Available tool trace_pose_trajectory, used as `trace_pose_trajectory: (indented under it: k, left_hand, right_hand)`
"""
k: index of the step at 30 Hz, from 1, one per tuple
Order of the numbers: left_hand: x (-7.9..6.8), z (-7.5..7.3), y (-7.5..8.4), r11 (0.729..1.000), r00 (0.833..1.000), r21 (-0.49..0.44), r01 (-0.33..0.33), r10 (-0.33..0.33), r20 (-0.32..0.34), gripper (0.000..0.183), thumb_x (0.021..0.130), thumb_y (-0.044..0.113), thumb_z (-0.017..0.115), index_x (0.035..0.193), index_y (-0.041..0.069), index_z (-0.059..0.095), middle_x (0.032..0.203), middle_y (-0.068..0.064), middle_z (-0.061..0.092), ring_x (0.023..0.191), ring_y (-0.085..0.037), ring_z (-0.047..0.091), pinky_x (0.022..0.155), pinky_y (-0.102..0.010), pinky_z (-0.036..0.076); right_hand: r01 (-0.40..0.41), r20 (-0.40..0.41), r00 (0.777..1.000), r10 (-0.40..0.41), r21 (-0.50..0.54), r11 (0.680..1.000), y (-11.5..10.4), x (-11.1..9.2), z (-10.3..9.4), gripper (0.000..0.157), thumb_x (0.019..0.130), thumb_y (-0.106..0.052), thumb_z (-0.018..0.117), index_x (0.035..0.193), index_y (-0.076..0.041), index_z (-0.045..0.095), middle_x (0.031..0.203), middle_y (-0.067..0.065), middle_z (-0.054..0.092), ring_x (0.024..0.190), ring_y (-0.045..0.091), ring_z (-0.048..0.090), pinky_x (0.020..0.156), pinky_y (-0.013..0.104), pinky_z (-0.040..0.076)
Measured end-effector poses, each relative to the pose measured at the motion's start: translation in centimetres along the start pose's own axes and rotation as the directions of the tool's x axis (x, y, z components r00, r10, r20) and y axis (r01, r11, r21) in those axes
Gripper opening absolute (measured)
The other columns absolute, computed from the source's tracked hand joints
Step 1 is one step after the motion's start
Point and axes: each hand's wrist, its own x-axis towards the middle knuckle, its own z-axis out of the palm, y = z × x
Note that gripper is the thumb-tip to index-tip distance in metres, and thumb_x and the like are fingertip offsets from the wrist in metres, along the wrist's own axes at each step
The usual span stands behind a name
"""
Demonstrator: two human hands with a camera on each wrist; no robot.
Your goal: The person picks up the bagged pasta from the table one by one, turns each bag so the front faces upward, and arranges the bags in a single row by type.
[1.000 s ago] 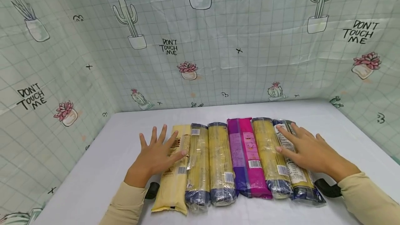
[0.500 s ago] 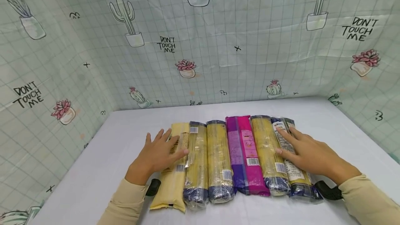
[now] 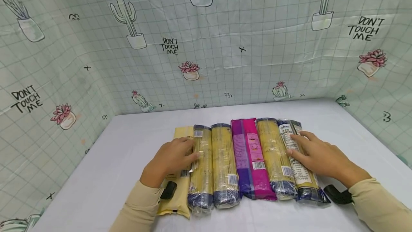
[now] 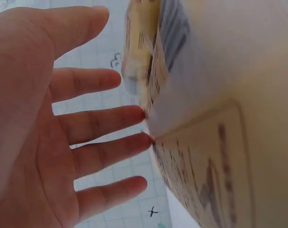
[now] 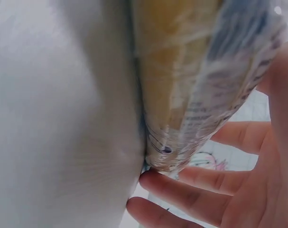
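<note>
Several long packs of dried noodles lie side by side on a white table in the head view. My left hand (image 3: 170, 158) hovers over the leftmost, a pale yellow pack (image 3: 177, 203), and hides its upper part. Its fingers (image 4: 106, 126) are straight and spread, two tips right at the yellow wrapper (image 4: 219, 142). My right hand (image 3: 322, 156) rests loosely along the rightmost pack (image 3: 300, 171), a clear one with a white label. In the right wrist view, relaxed fingers (image 5: 191, 192) reach round the far end of this pack (image 5: 177, 80).
Between the hands lie two clear yellow packs (image 3: 201, 174) (image 3: 223, 164) with blue ends, a pink and purple pack (image 3: 252, 160) and another clear pack (image 3: 275, 149). A cactus-print cloth (image 3: 212, 63) stands behind and beside the table (image 3: 128, 153).
My left hand has moved right over the pale yellow pack, its fingers drawing closer together. My right hand has barely moved, and the packs keep their order.
</note>
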Motion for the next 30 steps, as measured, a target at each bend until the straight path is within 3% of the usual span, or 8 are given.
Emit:
trace_pose_trajectory:
  k: [4,9,16,23,30]
  left_hand:
    - [0.2,0.1,0.3,1.0,0.999,0.01,-0.022,0.022,-0.023,0.048,0.101,0.04,0.06,0.142,0.014,0.058,0.14,-0.013,0.057,0.128,-0.032,0.054,0.098,-0.052,0.049]
    - [0.5,0.1,0.7,0.998,0.994,0.035,-0.056,0.059,-0.096,0.045,0.101,0.039,0.06,0.139,0.016,0.061,0.132,-0.011,0.062,0.119,-0.029,0.06,0.089,-0.05,0.053]
    - [0.9,0.1,1.7,0.996,0.982,0.054,-0.074,0.082,-0.17,0.04,0.101,0.038,0.062,0.133,0.014,0.066,0.123,-0.009,0.067,0.107,-0.027,0.066,0.08,-0.047,0.056]
    - [1.6,0.1,2.5,0.985,0.958,0.081,-0.153,0.168,-0.232,0.03,0.1,0.034,0.063,0.125,0.017,0.07,0.099,0.002,0.07,0.08,-0.013,0.066,0.061,-0.033,0.051]
    - [2.0,-0.1,3.2,0.976,0.945,0.1,-0.196,0.215,-0.247,0.025,0.1,0.032,0.064,0.118,0.017,0.072,0.092,0.005,0.07,0.074,-0.01,0.063,0.056,-0.028,0.047]
  right_hand:
    - [-0.008,-0.01,1.0,0.008,0.01,1.0,0.2,0.0,0.1,0.072,0.102,-0.057,0.047,0.147,-0.002,0.048,0.149,0.032,0.035,0.111,0.058,0.055,0.073,0.068,0.05]
    - [-0.039,-0.03,0.999,0.041,0.054,0.998,0.4,0.2,0.1,0.071,0.102,-0.056,0.047,0.146,0.0,0.048,0.146,0.033,0.037,0.121,0.059,0.047,0.082,0.073,0.045]
    - [-0.109,-0.042,0.992,0.116,0.157,0.982,0.7,0.2,0.0,0.068,0.103,-0.052,0.049,0.143,0.003,0.049,0.138,0.035,0.043,0.106,0.044,0.06,0.078,0.063,0.05]
    - [-0.131,-0.046,0.989,0.142,0.187,0.974,0.9,0.1,0.3,0.066,0.103,-0.05,0.05,0.14,0.004,0.05,0.132,0.035,0.047,0.103,0.041,0.061,0.075,0.059,0.052]
    - [-0.128,-0.059,0.988,0.141,0.187,0.974,0.9,-0.1,0.2,0.065,0.102,-0.049,0.053,0.139,0.004,0.052,0.124,0.032,0.053,0.097,0.035,0.061,0.071,0.054,0.052]
